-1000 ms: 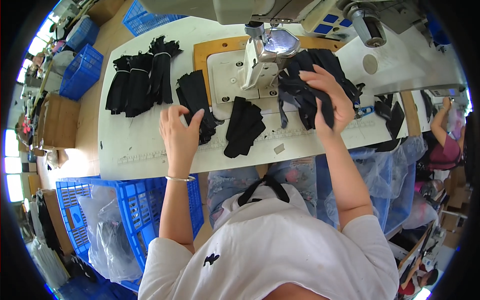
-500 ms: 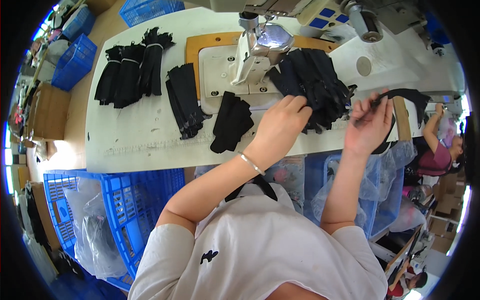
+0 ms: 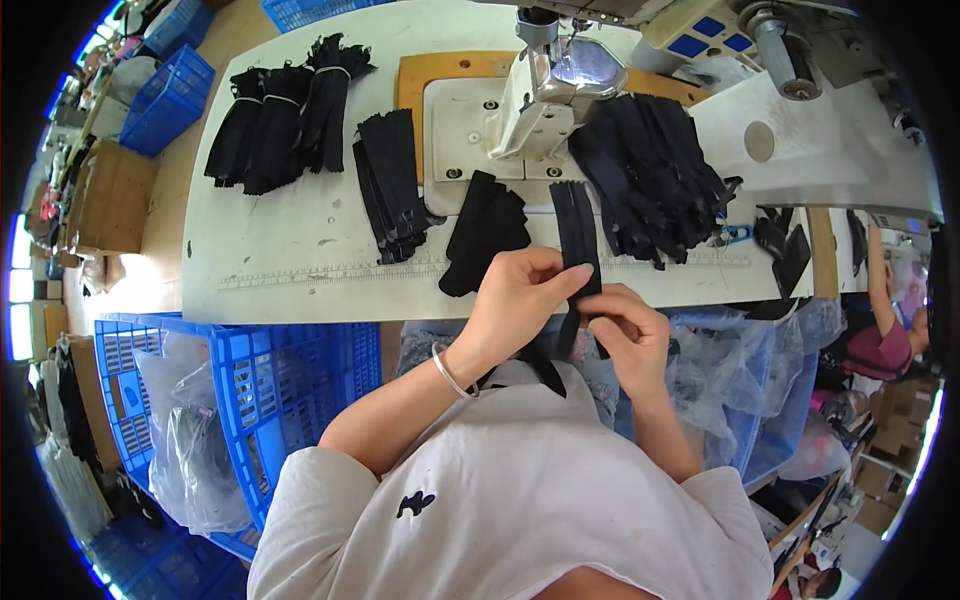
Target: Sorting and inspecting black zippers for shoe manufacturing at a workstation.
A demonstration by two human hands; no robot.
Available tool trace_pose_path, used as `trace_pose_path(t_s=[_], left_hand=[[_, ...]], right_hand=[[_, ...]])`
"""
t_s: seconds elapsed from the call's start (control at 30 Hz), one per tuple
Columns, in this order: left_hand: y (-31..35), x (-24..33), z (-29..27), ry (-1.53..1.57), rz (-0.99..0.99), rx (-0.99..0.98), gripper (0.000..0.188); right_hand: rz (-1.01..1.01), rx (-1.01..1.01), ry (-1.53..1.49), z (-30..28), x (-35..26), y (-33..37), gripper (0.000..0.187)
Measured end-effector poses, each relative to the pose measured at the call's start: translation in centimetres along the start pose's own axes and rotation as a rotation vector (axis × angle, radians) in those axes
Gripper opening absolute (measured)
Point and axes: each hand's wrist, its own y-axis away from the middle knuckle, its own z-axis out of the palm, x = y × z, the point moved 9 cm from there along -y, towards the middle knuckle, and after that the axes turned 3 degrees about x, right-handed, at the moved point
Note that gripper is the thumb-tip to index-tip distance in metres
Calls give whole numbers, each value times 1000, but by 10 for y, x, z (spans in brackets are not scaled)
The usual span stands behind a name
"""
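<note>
A black zipper [image 3: 574, 226] runs upright in front of me, its top end lying at the sewing machine [image 3: 535, 115] and its lower end hanging past the table edge. My left hand [image 3: 522, 298] pinches it between thumb and fingers. Just below and to the right, my right hand [image 3: 634, 338] has its fingers closed on the zipper's lower part, which is partly hidden. Left of the zipper lies a small stack of black fabric pieces [image 3: 487, 232]. A large pile of black zippers [image 3: 650, 180] spreads to the right of the machine.
Tied black zipper bundles [image 3: 275, 130] and a loose stack [image 3: 388, 185] lie on the left of the white table [image 3: 270, 290]. Blue-handled snips [image 3: 738, 233] rest at the right. Below stand a blue crate [image 3: 265, 400] and plastic bags [image 3: 745, 350]. Another person [image 3: 890, 340] sits far right.
My right hand has come leftward from the right side of the table with the black strip. My left hand has left the zipper pile, moved down-left, and now pinches the zipper too.
</note>
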Motion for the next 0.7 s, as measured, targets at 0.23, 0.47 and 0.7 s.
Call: trace_pose_path(t_s=[0.23, 0.47, 0.7], left_hand=[[2, 25, -42, -87, 186, 127, 28], [28, 44, -52, -1155, 506, 205, 31], [37, 37, -46, -1207, 627, 300, 27]], right_hand=[[-52, -88, 131, 12, -15, 10, 6], [136, 61, 80, -9, 5, -8, 26], [348, -17, -27, -10, 38, -7, 21]])
